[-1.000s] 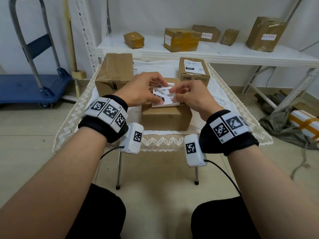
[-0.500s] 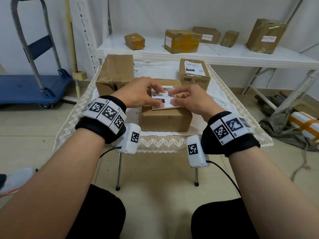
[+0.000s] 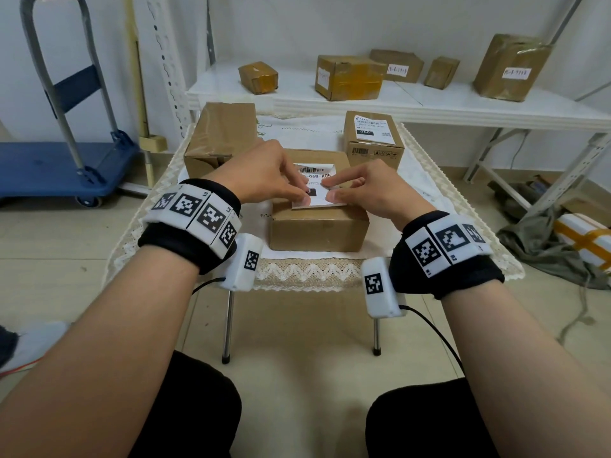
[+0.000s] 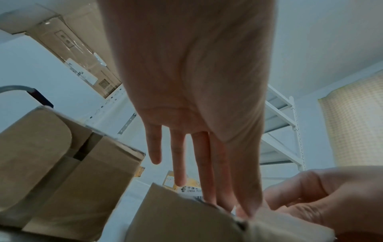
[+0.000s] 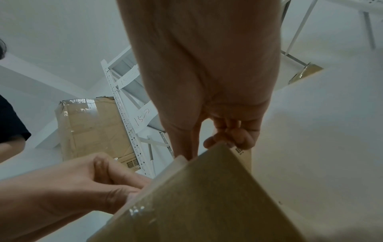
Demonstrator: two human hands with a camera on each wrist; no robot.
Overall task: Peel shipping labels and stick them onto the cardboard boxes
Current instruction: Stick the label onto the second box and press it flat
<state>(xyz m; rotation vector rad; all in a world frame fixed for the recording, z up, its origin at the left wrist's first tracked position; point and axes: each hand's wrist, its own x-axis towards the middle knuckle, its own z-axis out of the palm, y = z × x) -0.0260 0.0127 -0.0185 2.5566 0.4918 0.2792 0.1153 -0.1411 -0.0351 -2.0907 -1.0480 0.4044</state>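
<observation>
My left hand (image 3: 264, 175) and right hand (image 3: 370, 186) pinched the near edge of the shipping label (image 3: 315, 185), which lay on top of the cardboard box (image 3: 317, 226) at centre frame; behind it at upper right sat a labelled box (image 3: 373, 137).

label (image 3: 318, 183) atop front box (image 3: 319, 226)

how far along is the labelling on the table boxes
Done: the back right box already carries a label on top. In hand: both hands, left and right, hold a label down on the front box; its near edge looks not yet flat. Left: the back left box shows no label from here.
</observation>
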